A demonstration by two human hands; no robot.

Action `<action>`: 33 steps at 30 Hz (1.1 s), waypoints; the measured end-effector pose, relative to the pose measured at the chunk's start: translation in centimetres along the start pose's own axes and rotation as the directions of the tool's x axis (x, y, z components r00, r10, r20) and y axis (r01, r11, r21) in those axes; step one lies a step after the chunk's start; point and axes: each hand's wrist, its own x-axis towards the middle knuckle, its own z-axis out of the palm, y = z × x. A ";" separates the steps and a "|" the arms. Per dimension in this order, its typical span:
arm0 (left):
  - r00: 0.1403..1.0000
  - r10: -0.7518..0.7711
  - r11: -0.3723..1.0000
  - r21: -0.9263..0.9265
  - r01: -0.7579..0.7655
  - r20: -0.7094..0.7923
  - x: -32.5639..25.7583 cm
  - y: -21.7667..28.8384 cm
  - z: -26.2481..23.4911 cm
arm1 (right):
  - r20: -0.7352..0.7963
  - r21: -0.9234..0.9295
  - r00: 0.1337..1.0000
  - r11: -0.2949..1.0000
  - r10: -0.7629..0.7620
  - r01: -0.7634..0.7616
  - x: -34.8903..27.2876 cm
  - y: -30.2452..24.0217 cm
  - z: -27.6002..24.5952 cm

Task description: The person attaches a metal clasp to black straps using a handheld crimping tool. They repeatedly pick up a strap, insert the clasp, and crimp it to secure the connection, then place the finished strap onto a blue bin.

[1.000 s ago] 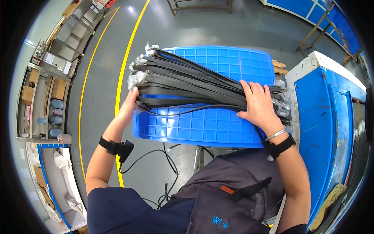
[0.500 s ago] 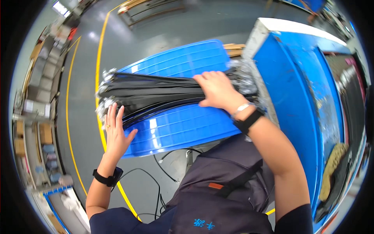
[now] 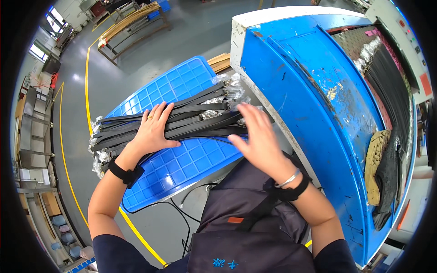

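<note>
A bundle of long black straps with clear plastic wrapping at both ends lies across a blue plastic crate lid. My left hand rests flat on the middle of the bundle, fingers spread. My right hand hovers open at the bundle's right end, fingers apart, touching or just above the straps. Both wrists wear black bands.
A large blue machine housing stands at the right, with more black straps lying along its top channel. A yellow floor line runs at the left. Wooden frames stand far back. Black cables trail under the crate.
My left hand has moved from the crate's left edge onto the middle of the bundle. My right hand has slid off the bundle top toward its right end. The view has swung right.
</note>
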 end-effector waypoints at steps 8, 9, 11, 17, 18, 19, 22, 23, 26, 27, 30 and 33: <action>0.970 0.136 0.990 0.066 -0.125 -0.201 -0.7 4.5 -0.7 | 0.011 0.126 0.996 0.988 0.086 -0.087 -0.3 1.6 -3.2; 0.946 0.200 0.980 0.046 -0.195 -0.257 -0.5 5.0 -0.3 | -0.023 0.144 0.998 0.988 0.059 -0.055 0.2 1.0 -3.8; 0.908 0.271 0.961 0.028 -0.277 -0.319 -0.4 6.5 0.0 | -0.063 0.175 0.998 0.984 0.021 -0.009 1.0 0.0 -5.6; 0.909 0.294 0.956 0.083 -0.282 -0.296 0.7 8.5 0.0 | -0.169 0.129 0.984 0.989 -0.054 0.077 1.2 -2.3 -12.0; 0.902 0.317 0.948 0.098 -0.302 -0.293 0.8 8.9 -0.1 | -0.176 0.101 0.983 0.992 -0.051 0.069 0.9 -2.9 -13.2; 0.898 0.335 0.942 0.113 -0.315 -0.285 0.6 9.2 0.1 | -0.179 0.079 0.983 0.995 -0.048 0.063 0.5 -3.5 -14.1; 0.896 0.409 0.911 0.136 -0.389 -0.173 0.2 10.3 2.3 | -0.141 0.054 0.990 0.998 -0.016 0.023 -1.4 -5.4 -16.6; 0.886 0.433 0.898 0.165 -0.407 -0.169 0.1 10.7 2.9 | -0.121 0.052 0.993 0.999 -0.004 0.010 -2.3 -6.0 -17.2; 0.891 0.419 0.907 0.038 -0.419 -0.176 -0.4 11.5 3.3 | 0.084 0.081 0.996 0.996 0.029 -0.036 -5.6 -6.8 -18.4; 0.890 0.415 0.904 -0.022 -0.426 -0.189 -0.5 12.0 2.9 | 0.153 0.110 0.988 0.993 0.030 -0.047 -6.8 -6.8 -18.8; 0.895 0.382 0.791 -0.419 -0.446 -0.231 -2.7 14.4 0.3 | 0.507 0.266 0.849 0.911 0.145 -0.315 -10.2 -4.9 -17.4; 0.806 0.491 0.583 -0.563 -0.586 -0.330 -5.1 17.1 -2.3 | 0.505 0.449 0.808 0.707 0.304 -0.546 -13.1 -4.4 -13.2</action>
